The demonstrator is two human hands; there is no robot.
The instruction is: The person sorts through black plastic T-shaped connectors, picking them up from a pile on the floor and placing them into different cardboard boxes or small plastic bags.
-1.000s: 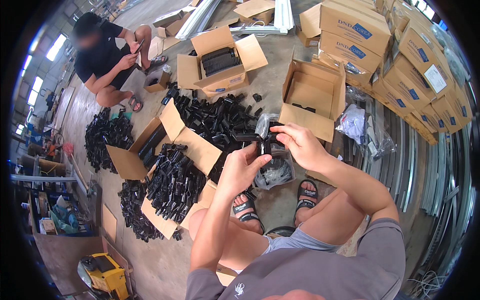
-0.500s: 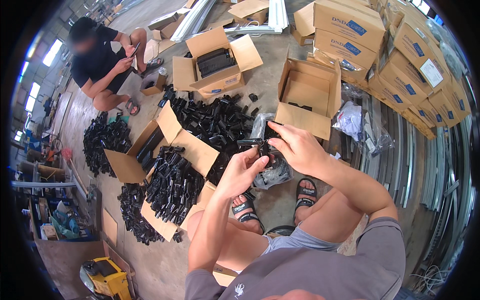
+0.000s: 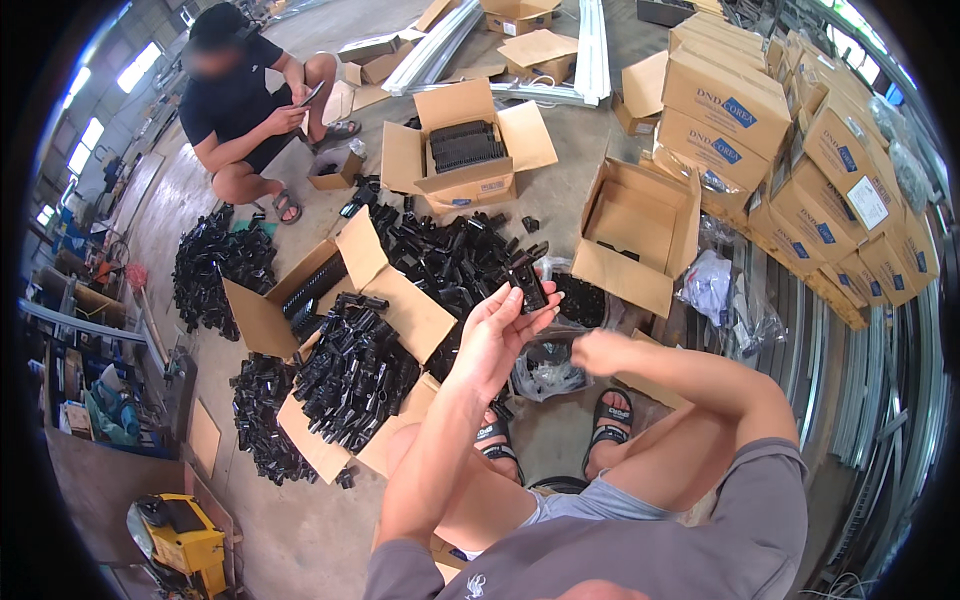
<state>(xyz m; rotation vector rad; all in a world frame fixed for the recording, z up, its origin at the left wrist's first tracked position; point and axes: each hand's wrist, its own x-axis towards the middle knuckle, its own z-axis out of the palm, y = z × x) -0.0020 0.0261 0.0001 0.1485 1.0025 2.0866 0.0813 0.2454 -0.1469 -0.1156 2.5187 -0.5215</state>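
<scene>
Raised in front of me, my left hand [image 3: 505,325] grips a small black plastic bracket [image 3: 527,283] between thumb and fingers. To its right my right hand [image 3: 603,352] is curled above a clear plastic bag [image 3: 548,372]. Motion smears its fingers, so whether they hold anything cannot be told. Just behind the hands stands another bag of small black parts [image 3: 582,302]. A wide heap of black plastic pieces [image 3: 440,245] spreads over the floor beyond my left hand. More pieces are piled on a carton [image 3: 355,370] by my left knee.
An open carton [image 3: 470,185] at the back holds stacked black parts; another open carton [image 3: 635,225], at right, has a few inside. Stacked sealed boxes [image 3: 725,110] and long metal profiles [image 3: 800,330] fill the right side. A co-worker [image 3: 240,110] squats at far left with a phone.
My hands were together on the black bracket. Now the left hand holds it alone, turned upright, and my right hand has come away down toward the bag. The view has shifted slightly.
</scene>
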